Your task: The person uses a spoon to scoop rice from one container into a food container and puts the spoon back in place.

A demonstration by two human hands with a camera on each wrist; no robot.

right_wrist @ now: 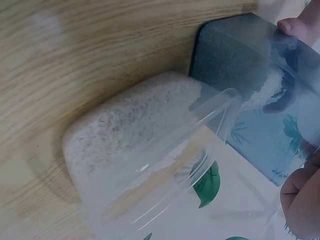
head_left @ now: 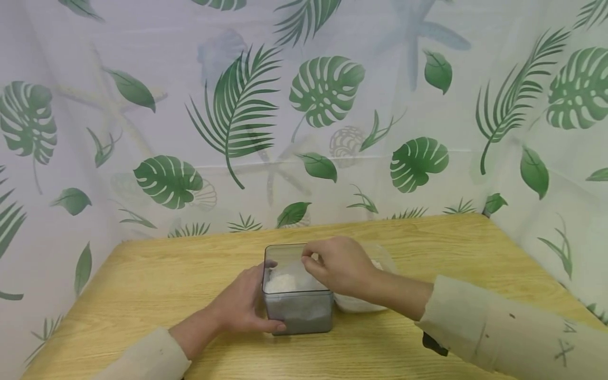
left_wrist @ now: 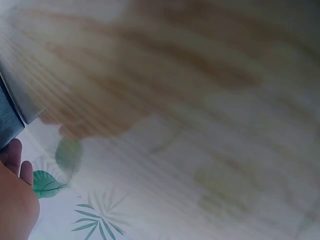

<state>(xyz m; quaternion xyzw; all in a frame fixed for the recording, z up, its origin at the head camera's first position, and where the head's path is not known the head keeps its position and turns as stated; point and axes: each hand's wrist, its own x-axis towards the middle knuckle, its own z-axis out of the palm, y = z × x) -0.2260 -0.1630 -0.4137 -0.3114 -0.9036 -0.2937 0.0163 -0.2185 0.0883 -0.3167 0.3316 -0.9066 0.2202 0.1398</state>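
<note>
A see-through blue-grey box stands on the table with white rice inside. My left hand grips it from the left, thumb across the near side and fingers at the far side. In the left wrist view, part of that hand shows by the box's corner. Over the box's right rim is my right hand, fingers curled; whether they pinch anything is hidden. To the right, partly behind the right forearm, sits a clear plastic tub with more rice.
The wooden table carries both containers side by side. A white leaf-print cloth hangs along the back and sides. A dark band shows under the right sleeve.
</note>
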